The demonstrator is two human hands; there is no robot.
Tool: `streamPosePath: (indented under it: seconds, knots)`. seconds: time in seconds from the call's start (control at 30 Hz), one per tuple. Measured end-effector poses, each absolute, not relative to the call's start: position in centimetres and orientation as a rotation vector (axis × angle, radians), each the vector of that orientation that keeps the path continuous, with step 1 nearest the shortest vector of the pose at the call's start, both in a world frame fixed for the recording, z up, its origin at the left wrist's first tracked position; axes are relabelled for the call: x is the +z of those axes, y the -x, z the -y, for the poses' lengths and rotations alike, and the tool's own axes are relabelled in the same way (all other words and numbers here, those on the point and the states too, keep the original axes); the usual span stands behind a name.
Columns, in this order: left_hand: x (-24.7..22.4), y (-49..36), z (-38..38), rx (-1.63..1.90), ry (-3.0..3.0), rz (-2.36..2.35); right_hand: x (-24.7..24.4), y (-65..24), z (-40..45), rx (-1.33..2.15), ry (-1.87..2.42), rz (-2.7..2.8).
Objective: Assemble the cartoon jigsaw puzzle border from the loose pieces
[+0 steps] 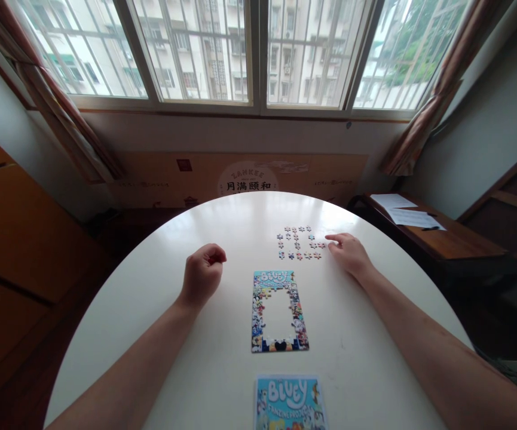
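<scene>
A Bluey jigsaw puzzle lies on the white round table. Its border is joined, and the table's white shows through the middle. Beyond it, several loose puzzle pieces are spread in rough rows. My right hand rests at the right side of these pieces, forefinger stretched toward them and apart from the thumb; no piece shows in its grasp. Left of the puzzle, my left hand is curled into a loose fist on the table, with nothing visible in it.
A printed Bluey picture lies at the near edge of view, partly cut off. To the right, a brown side table bears paper sheets and dark pens. Behind the table are a long printed box and barred windows.
</scene>
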State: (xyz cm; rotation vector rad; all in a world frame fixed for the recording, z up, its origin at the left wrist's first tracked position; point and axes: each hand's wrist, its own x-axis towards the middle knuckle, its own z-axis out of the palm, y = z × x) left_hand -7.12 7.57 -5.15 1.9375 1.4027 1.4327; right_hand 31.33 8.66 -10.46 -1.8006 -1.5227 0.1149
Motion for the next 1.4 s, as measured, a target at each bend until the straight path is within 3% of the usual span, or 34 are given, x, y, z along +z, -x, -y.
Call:
streamPosePath:
  seconds: [0.37,0.93,1.1,1.4]
  knots:
    - [-5.4,7.2,-7.6,1.419,-1.962,-1.370,-10.2,-30.6,-8.3,-0.014,1.924,1.649]
    - [-5.3,6.9,-8.0,1.332,-1.635,-1.283,-10.9,-31.7,-9.0,0.089,1.843,1.522]
    - [-5.9,7.0,-9.0,1.247,-1.489,-1.450,-11.1,-32.0,-9.1,0.149,1.813,1.465]
    - [-6.5,6.2,-10.1,1.068,-1.843,-1.688,-11.0,-31.8,-9.3,0.184,1.807,1.404]
